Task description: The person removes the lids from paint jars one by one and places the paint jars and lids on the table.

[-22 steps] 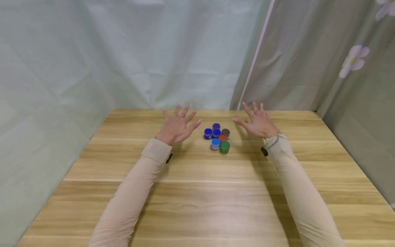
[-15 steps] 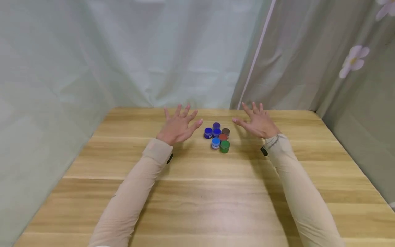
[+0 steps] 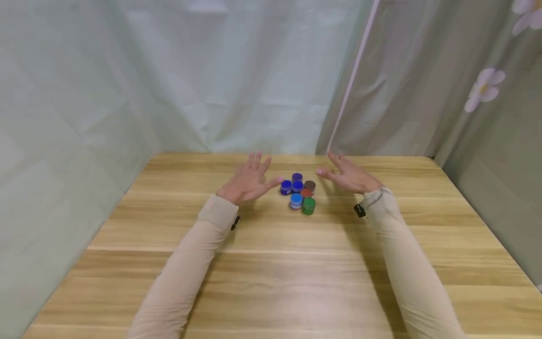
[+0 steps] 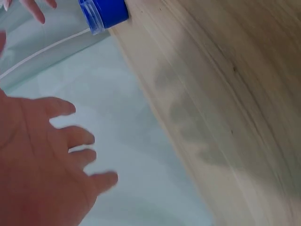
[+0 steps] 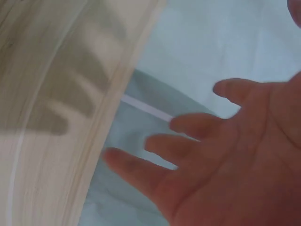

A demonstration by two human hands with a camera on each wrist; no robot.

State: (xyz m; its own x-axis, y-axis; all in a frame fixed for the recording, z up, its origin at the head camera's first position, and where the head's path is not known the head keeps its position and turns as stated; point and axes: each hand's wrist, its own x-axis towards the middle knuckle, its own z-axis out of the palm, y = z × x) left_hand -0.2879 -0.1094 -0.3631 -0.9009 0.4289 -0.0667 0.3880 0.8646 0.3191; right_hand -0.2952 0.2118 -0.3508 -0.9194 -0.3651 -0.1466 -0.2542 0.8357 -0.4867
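Observation:
Several small paint jars stand upright in a tight cluster: a purple one (image 3: 297, 177), two dark blue ones, a brown one (image 3: 310, 185), a reddish-brown one (image 3: 306, 193), a light blue one (image 3: 296, 201) and a green one (image 3: 308, 205). Left of them, my left hand (image 3: 247, 182) holds nothing, its thumb tip beside the left dark blue jar (image 3: 286, 187). My right hand (image 3: 350, 177) is on the other side, fingers extended, thumb pointing at the cluster. In the left wrist view a blue-lidded jar (image 4: 110, 12) shows above my left palm (image 4: 42, 160). The right wrist view shows my right palm (image 5: 230, 155) bare.
The jars stand on a wooden table (image 3: 271, 282), toward its far edge. Pale curtains (image 3: 262, 75) hang right behind that edge and along both sides. A dark wrist device (image 3: 360, 210) is under the right cuff, another (image 3: 235, 222) under the left.
Both hands have turned from palms down toward facing each other, with the fingers less spread. The left thumb has come nearer the jars. The jars keep their arrangement; the head view has shifted slightly.

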